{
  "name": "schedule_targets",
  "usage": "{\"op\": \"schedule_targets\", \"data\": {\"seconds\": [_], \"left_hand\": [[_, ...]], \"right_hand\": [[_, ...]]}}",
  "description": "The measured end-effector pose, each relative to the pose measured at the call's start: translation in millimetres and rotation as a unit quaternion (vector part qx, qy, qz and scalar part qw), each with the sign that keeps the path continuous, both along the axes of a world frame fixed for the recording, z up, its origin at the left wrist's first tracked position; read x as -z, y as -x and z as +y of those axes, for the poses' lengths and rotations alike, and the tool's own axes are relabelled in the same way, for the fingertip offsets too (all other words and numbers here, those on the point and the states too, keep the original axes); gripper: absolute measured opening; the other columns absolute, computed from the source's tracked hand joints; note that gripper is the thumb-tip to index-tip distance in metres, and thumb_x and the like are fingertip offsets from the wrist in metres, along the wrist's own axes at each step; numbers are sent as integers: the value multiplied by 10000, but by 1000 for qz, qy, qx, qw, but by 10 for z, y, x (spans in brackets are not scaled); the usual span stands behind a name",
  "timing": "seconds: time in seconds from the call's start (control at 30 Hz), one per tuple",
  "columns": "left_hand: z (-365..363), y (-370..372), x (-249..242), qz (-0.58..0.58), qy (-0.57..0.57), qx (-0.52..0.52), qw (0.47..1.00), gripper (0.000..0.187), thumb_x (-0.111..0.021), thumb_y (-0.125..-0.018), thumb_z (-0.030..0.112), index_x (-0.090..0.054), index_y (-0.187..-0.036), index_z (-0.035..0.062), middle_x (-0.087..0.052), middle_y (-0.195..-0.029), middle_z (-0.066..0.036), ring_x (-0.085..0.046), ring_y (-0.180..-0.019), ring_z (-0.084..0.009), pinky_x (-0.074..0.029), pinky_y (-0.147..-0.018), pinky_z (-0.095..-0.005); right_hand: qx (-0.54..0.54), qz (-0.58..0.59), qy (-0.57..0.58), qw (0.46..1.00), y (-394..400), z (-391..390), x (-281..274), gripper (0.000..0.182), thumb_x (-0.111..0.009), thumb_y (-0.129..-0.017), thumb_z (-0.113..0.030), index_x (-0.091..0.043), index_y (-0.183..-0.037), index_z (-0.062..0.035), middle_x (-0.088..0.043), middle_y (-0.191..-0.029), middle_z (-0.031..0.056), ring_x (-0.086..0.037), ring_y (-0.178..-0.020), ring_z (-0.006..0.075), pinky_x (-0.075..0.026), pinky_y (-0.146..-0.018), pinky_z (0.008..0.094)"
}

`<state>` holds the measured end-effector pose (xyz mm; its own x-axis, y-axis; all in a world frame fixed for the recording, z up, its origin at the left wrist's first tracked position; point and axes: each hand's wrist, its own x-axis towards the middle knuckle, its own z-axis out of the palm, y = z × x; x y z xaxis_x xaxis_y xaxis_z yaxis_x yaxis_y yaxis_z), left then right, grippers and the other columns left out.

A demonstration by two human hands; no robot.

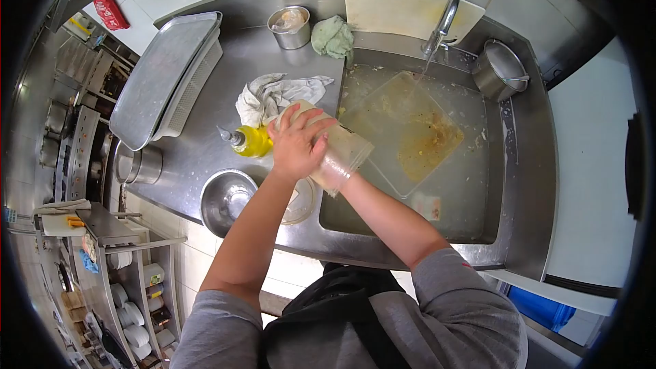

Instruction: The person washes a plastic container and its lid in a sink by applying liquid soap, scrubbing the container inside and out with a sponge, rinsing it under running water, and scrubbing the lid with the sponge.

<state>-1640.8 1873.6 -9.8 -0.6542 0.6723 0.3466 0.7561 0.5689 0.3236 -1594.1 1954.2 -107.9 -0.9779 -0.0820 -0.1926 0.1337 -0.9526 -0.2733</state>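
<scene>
A clear plastic container [355, 147] is tilted over the sink's left edge, its open end toward the sink. My left hand [297, 143] lies on the outside of its base with the fingers spread. My right hand [333, 169] is inside the container, seen blurred through its wall; what its fingers hold, if anything, is hidden. Just left of my left hand stands a yellow spray bottle [253, 141]. A white cloth [273, 96] lies crumpled behind it. In the sink [499, 164], a clear rectangular lid or tray [427, 130] with brown residue sits in cloudy water under the tap [444, 20].
Metal trays [164, 75] over a white basket stand at the left. A steel bowl [229, 198] sits near the front edge, a steel pot [290, 31] and green cloth [333, 37] at the back. Another pot [499, 72] is at the sink's right corner.
</scene>
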Motion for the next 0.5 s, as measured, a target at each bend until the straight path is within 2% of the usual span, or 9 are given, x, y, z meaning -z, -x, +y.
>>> {"op": "schedule_targets", "data": {"seconds": [0.03,0.2,0.23,0.27,0.3,0.33,0.43,0.47,0.5], "left_hand": [[-17,-1,4,4,-7,1,1000,309,-566,-809,304,-686,-1092,343,-563,-1277,53,-366,-1313,-291,-233,-983,-616],[1,44,19,5,1,8,1000,308,-575,-808,319,-688,-1093,345,-567,-1270,57,-370,-1310,-287,-233,-980,-616],[-16,28,42,16,-1,11,1000,305,-578,-809,325,-689,-1092,346,-569,-1266,59,-372,-1309,-285,-234,-978,-617],[-23,25,59,12,1,12,1000,305,-578,-809,325,-689,-1092,346,-569,-1266,59,-372,-1309,-285,-234,-978,-617],[-17,27,48,8,-1,11,1000,301,-577,-810,328,-690,-1088,346,-570,-1265,60,-372,-1309,-284,-234,-978,-618],[-11,27,38,6,-6,8,1000,297,-577,-811,330,-692,-1085,346,-571,-1264,61,-372,-1309,-282,-233,-978,-619],[8,18,45,16,1,0,1000,290,-577,-815,334,-694,-1080,349,-572,-1260,63,-376,-1305,-278,-238,-973,-617],[16,11,50,15,-1,0,1000,290,-577,-815,334,-694,-1080,349,-572,-1260,63,-376,-1305,-278,-238,-973,-617],[21,13,48,18,0,-1,1000,290,-576,-815,335,-694,-1079,350,-573,-1258,63,-378,-1303,-277,-240,-975,-612]], "right_hand": [[2,-1,0,1000,-37,-30,-15,466,-431,-981,-321,-335,-1402,-144,-411,-1410,78,-443,-1274,249,-344,-1074,412],[98,-135,-260,951,-161,-131,-27,449,-440,-967,-355,-424,-1368,-155,-466,-1377,93,-489,-1237,223,-422,-1016,375],[96,-140,-258,951,-202,12,-21,449,-440,-967,-355,-424,-1368,-155,-466,-1377,93,-489,-1237,223,-422,-1016,375],[-1,-50,-633,773,-242,293,-32,461,-471,-947,-370,-453,-1346,-141,-489,-1350,122,-500,-1221,244,-423,-1007,371],[-99,51,-887,448,-282,442,-15,474,-503,-927,-384,-482,-1324,-127,-512,-1323,152,-511,-1206,265,-425,-998,366],[-100,50,-887,449,-321,417,44,474,-503,-927,-384,-482,-1324,-127,-512,-1323,152,-511,-1206,265,-425,-998,366],[59,28,-811,582,-497,224,253,471,-561,-883,-383,-549,-1241,-76,-577,-1247,158,-539,-1170,308,-429,-989,399],[58,27,-812,581,-596,163,269,471,-561,-883,-383,-549,-1241,-76,-577,-1247,158,-539,-1170,308,-429,-989,399],[69,-20,-651,756,-689,95,215,465,-546,-887,-377,-551,-1239,-72,-582,-1249,144,-541,-1175,303,-419,-1007,416]]}}
